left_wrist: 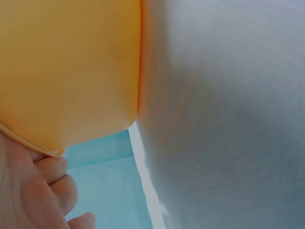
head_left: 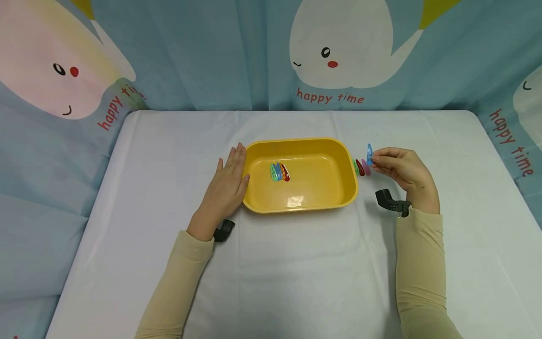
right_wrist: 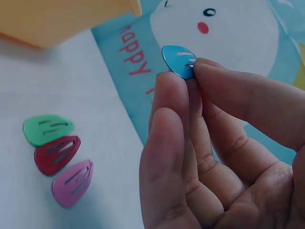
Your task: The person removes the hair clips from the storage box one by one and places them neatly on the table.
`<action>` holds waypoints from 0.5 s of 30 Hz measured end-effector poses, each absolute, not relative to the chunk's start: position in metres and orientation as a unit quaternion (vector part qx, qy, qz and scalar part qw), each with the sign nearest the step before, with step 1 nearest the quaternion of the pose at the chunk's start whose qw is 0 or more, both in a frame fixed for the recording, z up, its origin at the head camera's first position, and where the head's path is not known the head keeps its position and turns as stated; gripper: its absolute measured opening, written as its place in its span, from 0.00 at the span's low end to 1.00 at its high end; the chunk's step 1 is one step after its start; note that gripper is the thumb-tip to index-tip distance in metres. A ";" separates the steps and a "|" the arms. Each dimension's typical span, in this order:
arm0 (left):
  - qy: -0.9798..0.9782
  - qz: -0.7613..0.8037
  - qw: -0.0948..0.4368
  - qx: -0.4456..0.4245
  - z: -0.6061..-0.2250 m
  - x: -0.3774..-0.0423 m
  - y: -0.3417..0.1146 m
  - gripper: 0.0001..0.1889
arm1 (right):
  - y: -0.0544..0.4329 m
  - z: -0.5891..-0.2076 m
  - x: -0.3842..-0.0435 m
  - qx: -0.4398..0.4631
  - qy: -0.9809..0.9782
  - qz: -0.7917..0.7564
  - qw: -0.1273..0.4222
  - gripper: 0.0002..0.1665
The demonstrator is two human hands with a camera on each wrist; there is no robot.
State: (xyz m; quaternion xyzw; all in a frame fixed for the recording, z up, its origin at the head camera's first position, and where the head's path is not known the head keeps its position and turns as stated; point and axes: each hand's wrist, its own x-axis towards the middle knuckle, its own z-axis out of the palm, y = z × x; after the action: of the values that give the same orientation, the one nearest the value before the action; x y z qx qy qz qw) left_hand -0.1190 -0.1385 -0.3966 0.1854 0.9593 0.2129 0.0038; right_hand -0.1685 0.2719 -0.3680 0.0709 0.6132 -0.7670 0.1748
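Observation:
My right hand (head_left: 408, 174) pinches a blue snap hair clip (right_wrist: 178, 61) between thumb and fingertips, held up just past the right end of a yellow tray (head_left: 319, 176). Below it on the white cloth lie a green hair clip (right_wrist: 45, 130), a dark red hair clip (right_wrist: 57, 155) and a pink hair clip (right_wrist: 72, 183), side by side. Against the tray's left end rests my left hand (head_left: 226, 183), its fingers straight along the rim. Inside the tray, left of its middle, sits a row of several coloured hair clips (head_left: 278, 172).
The tray stands on a table with a white cloth (head_left: 292, 273). Behind and at both sides hangs a blue curtain (head_left: 211, 56) with whale prints. Each wrist wears a black camera mount (head_left: 391, 203).

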 end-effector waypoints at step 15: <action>0.961 0.208 0.007 0.184 -0.394 -0.118 -0.138 0.32 | 0.277 -0.387 -0.173 0.096 0.649 -0.734 0.176 0.12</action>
State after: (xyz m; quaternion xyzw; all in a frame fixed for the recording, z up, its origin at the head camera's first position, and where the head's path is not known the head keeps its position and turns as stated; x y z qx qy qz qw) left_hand -0.1181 -0.1381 -0.3945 0.1837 0.9608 0.2076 0.0072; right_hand -0.1728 0.2768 -0.3869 0.0961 0.6493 -0.7336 0.1762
